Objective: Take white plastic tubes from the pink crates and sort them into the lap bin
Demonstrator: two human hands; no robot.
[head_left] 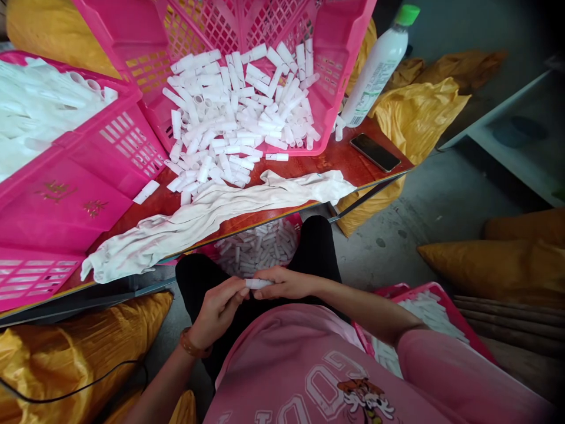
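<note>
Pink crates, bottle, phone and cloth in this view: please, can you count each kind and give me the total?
Pink crates: 4
Bottle: 1
Phone: 1
Cloth: 1
Total: 7

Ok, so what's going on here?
A person is holding a small white plastic tube between their left hand and right hand, above their lap. Ahead, more white tubes lie heaped in and around a pink plastic crate on the orange table, beside a crumpled white cloth. A pink basket of tubes sits below the table edge.
</note>
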